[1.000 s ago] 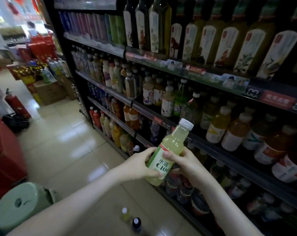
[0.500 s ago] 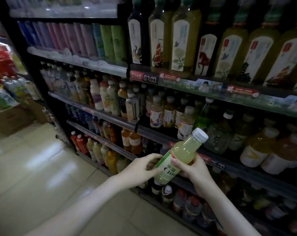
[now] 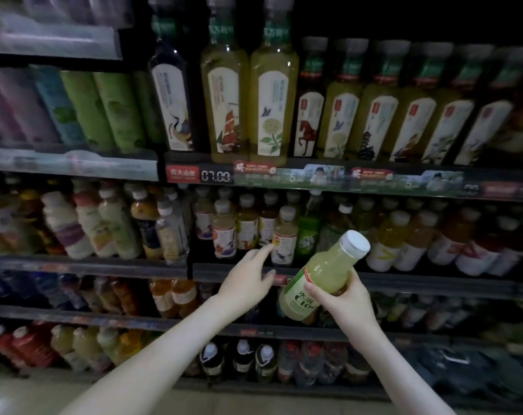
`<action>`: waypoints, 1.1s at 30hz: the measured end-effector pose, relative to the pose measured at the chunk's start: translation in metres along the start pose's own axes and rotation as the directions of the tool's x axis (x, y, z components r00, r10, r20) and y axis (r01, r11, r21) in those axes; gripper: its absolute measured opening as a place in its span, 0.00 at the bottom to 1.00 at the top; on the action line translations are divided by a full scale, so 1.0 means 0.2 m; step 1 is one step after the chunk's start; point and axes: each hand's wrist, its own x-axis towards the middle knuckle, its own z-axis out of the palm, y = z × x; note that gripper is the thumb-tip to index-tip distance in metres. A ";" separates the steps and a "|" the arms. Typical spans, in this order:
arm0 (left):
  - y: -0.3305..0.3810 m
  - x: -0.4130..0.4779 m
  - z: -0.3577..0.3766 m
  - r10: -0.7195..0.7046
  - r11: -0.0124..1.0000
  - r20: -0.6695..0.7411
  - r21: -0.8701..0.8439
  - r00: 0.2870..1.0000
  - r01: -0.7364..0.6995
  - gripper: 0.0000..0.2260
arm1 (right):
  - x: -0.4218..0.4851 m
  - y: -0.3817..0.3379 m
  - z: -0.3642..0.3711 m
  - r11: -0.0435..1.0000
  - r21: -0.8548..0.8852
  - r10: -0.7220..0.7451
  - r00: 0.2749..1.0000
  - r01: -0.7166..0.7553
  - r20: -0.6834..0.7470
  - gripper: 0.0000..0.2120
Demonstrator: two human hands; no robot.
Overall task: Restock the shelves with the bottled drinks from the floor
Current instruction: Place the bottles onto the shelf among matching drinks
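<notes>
My right hand (image 3: 345,298) grips a pale yellow-green drink bottle (image 3: 323,274) with a white cap and a green and white label, tilted with its cap up and to the right. It hangs in front of the middle shelf edge (image 3: 404,281). My left hand (image 3: 249,280) has left the bottle and reaches toward the middle shelf, index finger stretched out and touching or nearly touching a small bottle with a white label (image 3: 284,238) at the shelf front.
Dark shelving fills the view. Tall tea bottles (image 3: 248,97) stand on the upper shelf above a price strip (image 3: 215,175). Several small bottles crowd the middle shelf, and more bottles (image 3: 242,359) line the lower shelves. A strip of pale floor (image 3: 29,393) shows at bottom left.
My view turned from the aisle to face the shelves. My left hand let go of the bottle and reached up to the middle shelf. My right hand kept the bottle and raised it.
</notes>
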 end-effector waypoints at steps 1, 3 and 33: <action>0.03 0.05 0.02 0.029 0.999 -0.004 0.019 1.000 -0.029 0.25 | 0.00 0.00 -0.03 1.000 -0.002 -0.002 0.999 0.002 -0.034 0.27; 0.10 0.13 0.04 0.085 0.995 -0.020 0.046 0.996 -0.084 0.25 | 0.00 -0.02 -0.08 1.000 -0.004 -0.014 0.996 0.013 -0.092 0.26; 0.12 0.76 0.32 -0.053 0.882 -0.164 0.455 0.985 0.123 0.32 | 0.16 0.18 -0.38 0.999 -0.028 0.036 0.988 -0.040 -0.151 0.24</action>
